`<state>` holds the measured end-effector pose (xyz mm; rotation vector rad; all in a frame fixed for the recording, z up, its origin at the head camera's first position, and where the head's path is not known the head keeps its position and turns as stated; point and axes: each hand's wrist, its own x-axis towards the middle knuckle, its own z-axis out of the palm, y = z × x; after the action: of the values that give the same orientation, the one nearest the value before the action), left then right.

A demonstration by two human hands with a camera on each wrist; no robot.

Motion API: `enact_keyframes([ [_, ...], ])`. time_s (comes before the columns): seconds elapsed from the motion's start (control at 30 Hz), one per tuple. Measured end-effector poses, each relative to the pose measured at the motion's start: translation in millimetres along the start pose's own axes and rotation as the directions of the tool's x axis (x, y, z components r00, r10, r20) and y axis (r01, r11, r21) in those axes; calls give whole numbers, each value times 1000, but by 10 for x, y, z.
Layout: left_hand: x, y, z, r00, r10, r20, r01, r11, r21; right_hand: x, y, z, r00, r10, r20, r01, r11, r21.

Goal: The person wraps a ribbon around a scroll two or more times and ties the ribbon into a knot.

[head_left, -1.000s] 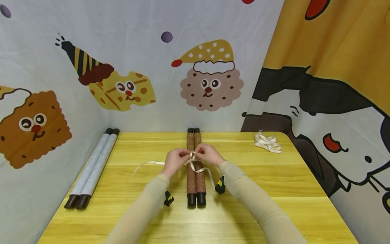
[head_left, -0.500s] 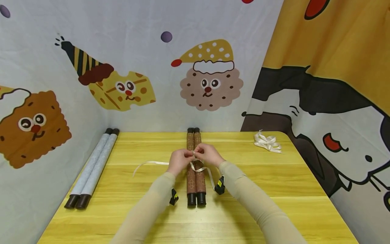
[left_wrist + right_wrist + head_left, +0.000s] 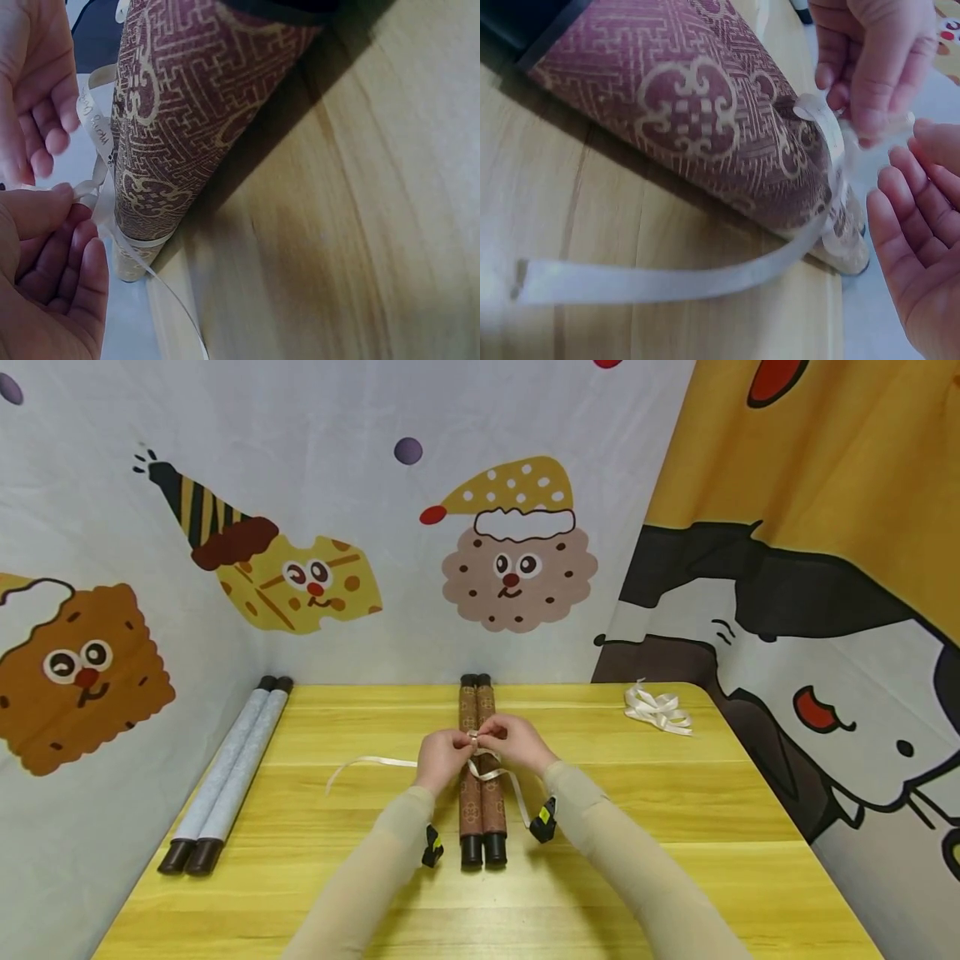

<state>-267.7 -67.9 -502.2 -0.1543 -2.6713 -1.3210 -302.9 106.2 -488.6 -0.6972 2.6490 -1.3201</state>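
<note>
Two dark-capped rollers wrapped in brown patterned fabric, like a rolled-up scroll [image 3: 470, 806], lie side by side at mid-table. A cream ribbon [image 3: 517, 789] goes around them, with loops and crossings on top; small lettering shows on the ribbon [image 3: 94, 124] in the left wrist view. My left hand [image 3: 442, 760] pinches the ribbon between thumb and finger just above the scroll. From the other side, my right hand [image 3: 517, 743] pinches it too, fingertips close to the left ones. The fingers partly hide the crossing. One flat tail of ribbon [image 3: 652, 285] trails toward the right wrist camera.
At the table's left lies another rolled pair, a pale blue scroll [image 3: 232, 768] with dark ends. A loose heap of cream ribbon [image 3: 658, 710] rests at the back right. Printed cloth [image 3: 337, 635] hangs behind and beside the wooden table [image 3: 637, 810].
My left hand has shifted slightly right, closing in on the right hand at the ribbon crossing. The right hand stays nearly in place. The scrolls have not moved.
</note>
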Motion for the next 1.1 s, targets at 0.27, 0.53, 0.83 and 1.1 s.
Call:
enact_keyframes([
  [0.27, -14, 1, 11, 1000, -12, -18, 11, 1000, -12, -210, 170, -164, 999, -13, -47, 13, 1000, -14],
  [0.53, -41, -2, 11, 999, 29, -40, -29, 1000, 0, -428, 413, -217, 989, -22, 144, 47, 983, -175],
  [0.83, -50, -38, 27, 999, 10, -50, -11, 999, -32, -490, 402, -129, 977, -89, 195, 126, 975, -182],
  [1.1, -75, -76, 17, 997, 51, -61, -53, 998, -34, -611, 492, -349, 988, -138, 73, 152, 959, -241],
])
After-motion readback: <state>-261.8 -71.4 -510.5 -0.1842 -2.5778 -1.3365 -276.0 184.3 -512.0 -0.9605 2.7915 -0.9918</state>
